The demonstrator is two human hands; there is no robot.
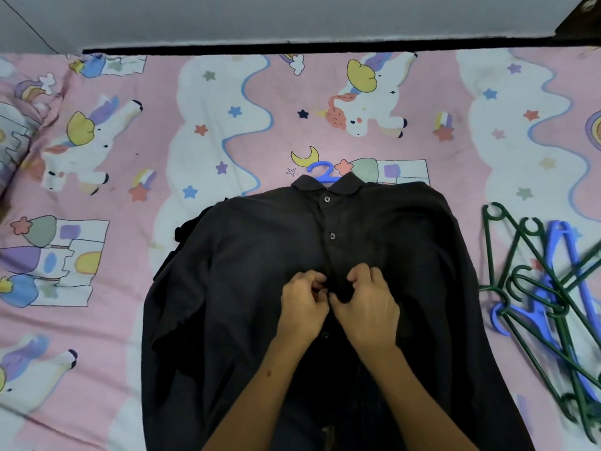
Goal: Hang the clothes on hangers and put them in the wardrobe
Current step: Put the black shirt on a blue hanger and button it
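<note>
A black button-up shirt (pixel 253 255) lies flat on the bed, collar pointing away from me. The hook of a blue hanger (pixel 322 172) sticks out above the collar; the rest of that hanger is hidden inside the shirt. Two buttons below the collar look fastened. My left hand (pixel 302 307) and my right hand (pixel 367 304) meet at the shirt's front placket, about mid-chest. Both pinch the black fabric with curled fingers, thumbs close together. More dark cloth shows under the shirt at its left edge (pixel 182 232).
The bed carries a pink unicorn-print sheet (pixel 130 177). A loose pile of green and blue hangers (pixel 546 304) lies to the right of the shirt. A grey wall (pixel 292 17) runs behind the bed's far edge. A pillow (pixel 13 138) sits at the left.
</note>
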